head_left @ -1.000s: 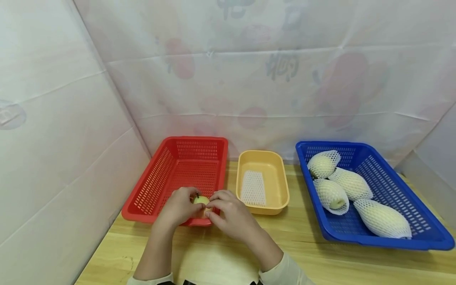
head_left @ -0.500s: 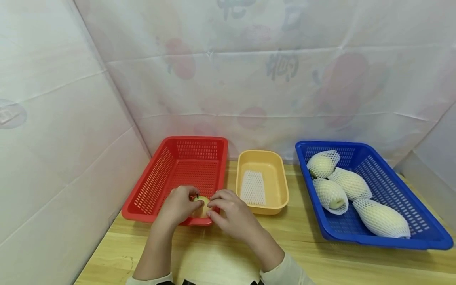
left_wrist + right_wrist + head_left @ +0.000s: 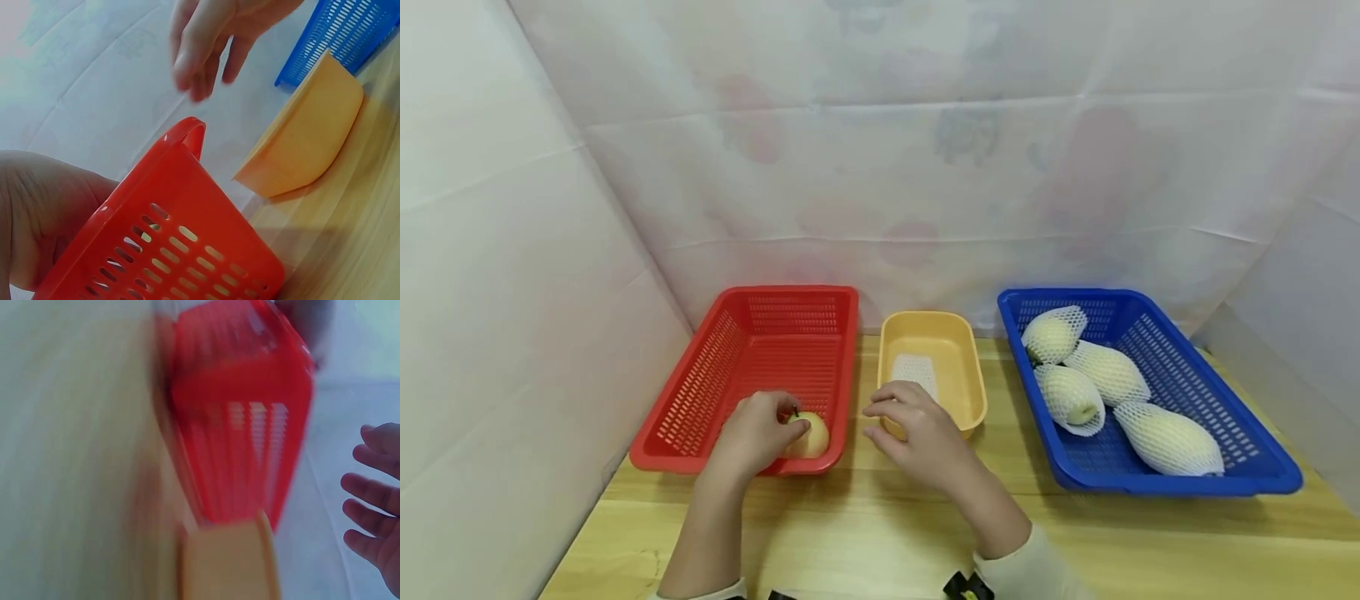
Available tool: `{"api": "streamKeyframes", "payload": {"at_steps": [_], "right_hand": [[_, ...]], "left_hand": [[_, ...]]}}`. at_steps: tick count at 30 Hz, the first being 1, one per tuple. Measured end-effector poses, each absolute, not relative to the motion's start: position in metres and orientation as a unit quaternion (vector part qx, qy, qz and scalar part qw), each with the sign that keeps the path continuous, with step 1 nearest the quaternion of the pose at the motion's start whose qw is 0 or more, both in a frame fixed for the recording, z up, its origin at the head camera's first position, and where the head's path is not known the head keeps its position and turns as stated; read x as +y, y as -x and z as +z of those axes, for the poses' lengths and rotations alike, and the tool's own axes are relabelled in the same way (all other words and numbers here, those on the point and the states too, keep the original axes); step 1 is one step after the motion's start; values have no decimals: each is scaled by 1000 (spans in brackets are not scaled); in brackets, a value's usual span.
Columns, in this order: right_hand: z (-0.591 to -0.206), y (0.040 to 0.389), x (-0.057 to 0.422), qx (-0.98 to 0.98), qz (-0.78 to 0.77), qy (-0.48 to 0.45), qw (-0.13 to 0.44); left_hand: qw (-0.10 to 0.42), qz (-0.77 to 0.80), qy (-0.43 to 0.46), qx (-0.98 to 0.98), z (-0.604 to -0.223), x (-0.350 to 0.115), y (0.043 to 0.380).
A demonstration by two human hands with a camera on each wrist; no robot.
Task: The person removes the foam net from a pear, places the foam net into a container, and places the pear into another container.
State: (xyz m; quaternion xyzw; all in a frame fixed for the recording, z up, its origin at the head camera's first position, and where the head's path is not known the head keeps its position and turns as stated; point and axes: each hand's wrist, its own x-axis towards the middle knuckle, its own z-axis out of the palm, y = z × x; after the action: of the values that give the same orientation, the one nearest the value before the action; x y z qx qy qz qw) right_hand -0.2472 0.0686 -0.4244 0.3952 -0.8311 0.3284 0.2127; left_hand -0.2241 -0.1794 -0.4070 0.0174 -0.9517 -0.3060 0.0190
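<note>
At the left of my head view, the red basket (image 3: pixel 790 358) stands on the wooden table (image 3: pixel 865 525), its near side closest to the person, so I judge that its near right corner is simply the handiest spot to work over. The bare pear (image 3: pixel 810 440) sits inside that corner. The left hand (image 3: pixel 748 437) comes over the near side and pinches it between thumb and fingers, probably to keep it from rolling; the fingertips behind it are hidden from me. The stem (image 3: pixel 796 410) points up beside the thumb.

Further right, the right hand (image 3: pixel 921 433) hangs by the near left edge of the yellow tray (image 3: pixel 958 371), fingers spread, gripping nothing. The tray stands between the baskets, presumably so that either hand reaches it easily; a white foam net (image 3: pixel 913 369) lies flat in its left part. At the right, the blue basket (image 3: pixel 1165 485) holds the netted pears (image 3: pixel 1168 439), sleeved, I'd guess, against bruising.

Counting left to right, I get one bare pear, two hands, one tray, two baskets and four netted pears. I see one net in the tray, but can't tell whether more lie stacked beneath.
</note>
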Motion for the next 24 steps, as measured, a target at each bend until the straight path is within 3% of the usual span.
{"api": "streamKeyframes", "payload": {"at_steps": [6,11,17,24], "right_hand": [[-409,255,128,-845,314,-347,259],[-395,257,201,-879,313,-242,267],[-391,259,298,-950,259,-92,147],[-405,261,379,-978,203,-34,45]], "left_hand": [[9,-303,-18,-953,-404,-183,222],[4,-301,-17,-954,-403,-182,223],[3,-302,-17,-953,-403,-184,223],[9,-300,-10,-954,-405,-183,224]]}}
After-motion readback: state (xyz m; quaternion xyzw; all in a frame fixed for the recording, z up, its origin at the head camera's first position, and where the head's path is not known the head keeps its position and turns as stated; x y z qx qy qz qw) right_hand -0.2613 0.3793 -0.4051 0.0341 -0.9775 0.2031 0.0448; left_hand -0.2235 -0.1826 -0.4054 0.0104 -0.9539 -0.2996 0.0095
